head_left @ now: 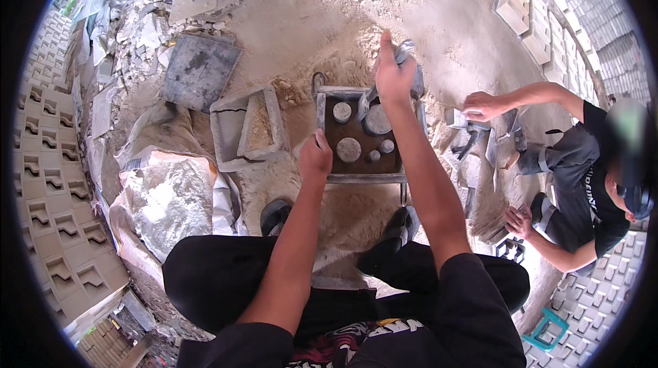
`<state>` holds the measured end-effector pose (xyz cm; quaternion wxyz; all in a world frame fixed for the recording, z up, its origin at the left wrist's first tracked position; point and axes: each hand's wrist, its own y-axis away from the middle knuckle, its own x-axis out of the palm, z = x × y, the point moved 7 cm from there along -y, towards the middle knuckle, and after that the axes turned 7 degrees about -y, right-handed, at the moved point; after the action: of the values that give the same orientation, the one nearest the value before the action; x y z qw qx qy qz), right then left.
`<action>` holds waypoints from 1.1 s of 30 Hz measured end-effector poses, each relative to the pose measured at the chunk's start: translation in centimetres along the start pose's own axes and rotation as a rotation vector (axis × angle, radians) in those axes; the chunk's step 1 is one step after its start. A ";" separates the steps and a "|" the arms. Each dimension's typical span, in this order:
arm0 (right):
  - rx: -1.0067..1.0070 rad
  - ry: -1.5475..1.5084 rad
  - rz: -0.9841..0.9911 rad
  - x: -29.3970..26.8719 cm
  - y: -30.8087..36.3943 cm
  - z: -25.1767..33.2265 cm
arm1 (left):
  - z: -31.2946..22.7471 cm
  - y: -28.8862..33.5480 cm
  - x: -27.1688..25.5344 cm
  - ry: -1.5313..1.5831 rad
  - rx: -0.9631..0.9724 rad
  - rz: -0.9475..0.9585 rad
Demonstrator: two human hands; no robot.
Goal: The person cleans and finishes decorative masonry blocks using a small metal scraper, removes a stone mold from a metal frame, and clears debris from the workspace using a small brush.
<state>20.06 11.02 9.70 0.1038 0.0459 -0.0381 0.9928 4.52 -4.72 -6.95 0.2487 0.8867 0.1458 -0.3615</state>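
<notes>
A rectangular metal frame (363,178) lies on the sandy ground in front of me, with dark sand inside it. Several round grey pieces of different sizes rest in it, among them a flat disc (349,150) and a larger round piece (378,121). My left hand (316,155) is closed at the frame's left side, fingers against the rim. Raised over the frame's far right corner, my right hand (395,82) is wrapped round a grey metal tool (405,50); my hand hides most of its shape.
At right a co-worker (582,176) crouches, one hand on small grey blocks. An open sack of pale powder (175,197), a box-like mould (279,121) and a dark square plate (201,72) lie left. Stacked blocks (51,176) line the left side; a green stool (546,330) stands lower right.
</notes>
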 end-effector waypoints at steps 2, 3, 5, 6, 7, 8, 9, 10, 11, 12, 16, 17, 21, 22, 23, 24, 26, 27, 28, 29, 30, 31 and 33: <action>-0.073 0.013 -0.033 -1.0 -0.1 -0.1 | -0.5 -0.1 0.1 0.026 0.007 -0.008; -0.123 0.050 -0.047 -1.2 0.3 -1.5 | -0.7 -0.1 0.4 0.038 0.028 -0.032; -0.264 0.322 -0.037 -1.0 0.2 -0.8 | -0.6 -0.3 0.6 0.061 0.064 -0.095; -0.178 0.243 -0.064 -1.8 -0.1 -1.3 | -0.4 -0.6 0.9 0.059 0.067 -0.094; -0.079 0.161 -0.085 -1.7 0.2 -0.8 | 0.3 -0.7 0.9 0.048 0.057 -0.091; 0.011 0.079 -0.106 -1.6 0.4 -0.2 | 0.5 -0.9 0.6 0.043 0.054 -0.093; -0.017 0.055 -0.108 -2.1 1.7 0.5 | 0.7 -0.9 0.5 0.035 0.043 -0.078; -0.113 0.094 -0.101 -2.5 2.1 0.7 | 0.2 -0.8 0.5 0.031 0.041 -0.059; -0.205 0.138 -0.096 -2.8 2.7 0.2 | -0.1 -0.4 0.7 0.026 0.036 -0.033; -0.295 0.181 -0.090 -3.2 3.0 -0.2 | -0.4 -0.2 1.0 0.028 0.030 -0.015; -0.347 -0.065 -0.080 -4.1 2.3 1.1 | 0.1 -0.5 0.8 -0.002 0.022 -0.021; -0.302 -0.085 -0.050 -3.9 1.9 0.2 | 0.0 -0.5 0.8 -0.014 0.029 -0.030; -0.130 -0.053 0.012 -3.4 1.0 -2.8 | -0.8 0.0 0.3 0.022 0.029 -0.044; -0.151 -0.120 -0.042 -2.8 1.4 -1.3 | -0.7 0.1 -0.1 0.014 0.006 -0.032; -0.173 -0.190 -0.096 -2.0 1.9 0.0 | -0.5 0.1 -0.5 0.005 -0.015 -0.023; -0.193 -0.259 -0.150 -1.4 2.3 0.5 | -0.3 -0.2 -0.6 0.004 -0.006 -0.026; -0.159 -0.177 -0.106 -0.6 2.5 -1.5 | -0.4 -0.1 0.2 0.012 0.018 -0.015; -0.136 -0.133 -0.085 -0.6 2.7 -2.7 | -0.2 0.1 0.4 0.025 0.004 0.001; -0.097 -0.040 -0.035 0.2 2.2 -2.8 | -0.4 -0.1 0.2 0.040 -0.006 0.010; -0.058 0.054 0.016 1.2 1.3 -2.8 | -0.4 -0.2 0.1 0.054 -0.016 0.018; -0.019 0.148 0.066 1.9 0.8 -2.8 | -0.5 -0.1 0.1 0.058 -0.006 0.000; -0.024 -0.010 0.016 2.3 1.2 -1.3 | -0.5 0.0 0.1 0.062 -0.001 -0.021; -0.069 -0.050 0.005 3.1 2.1 -3.3 | 0.0 -0.4 -0.2 0.069 0.003 -0.045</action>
<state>16.28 9.88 6.59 0.1018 0.0671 -0.0752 0.9897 4.22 -4.40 -6.93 0.2337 0.8955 0.1738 -0.3366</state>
